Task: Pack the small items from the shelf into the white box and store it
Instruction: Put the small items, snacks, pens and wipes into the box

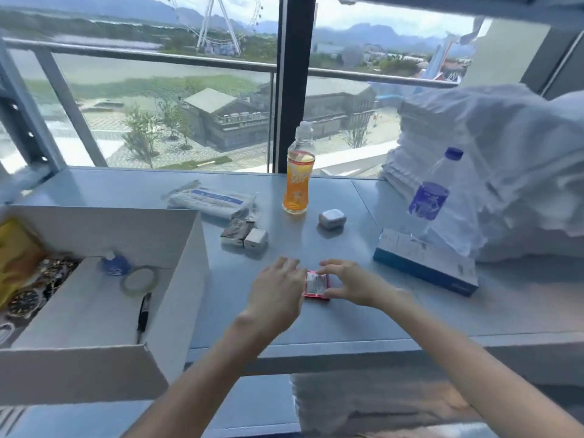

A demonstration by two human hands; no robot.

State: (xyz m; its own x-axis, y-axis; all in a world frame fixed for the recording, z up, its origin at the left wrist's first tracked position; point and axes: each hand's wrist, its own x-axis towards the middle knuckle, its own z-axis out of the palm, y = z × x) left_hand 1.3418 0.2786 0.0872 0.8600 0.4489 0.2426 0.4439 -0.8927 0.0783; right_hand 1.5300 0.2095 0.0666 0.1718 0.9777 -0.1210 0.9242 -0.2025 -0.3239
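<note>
A small pink-edged packet (316, 285) lies on the grey shelf (347, 317) near its front edge. My right hand (350, 284) pinches it from the right, thumb and fingers around its edges. My left hand (278, 294) rests against its left side, fingers spread. The open white box (183, 279) stands at the left and holds a tape roll (140, 280), a black pen (143, 312), a small blue bottle (114, 263), watches and a yellow packet. On the shelf behind lie a white charger cube (256, 240), a foil packet (234, 232), an earbud case (331, 218) and a wipes pack (210, 200).
An orange drink bottle (299, 172) stands at the back centre. A clear water bottle (433, 194) leans over a blue and white carton (425, 262) at the right. A stack of white cloth in plastic (493, 165) fills the right end. A window lies behind.
</note>
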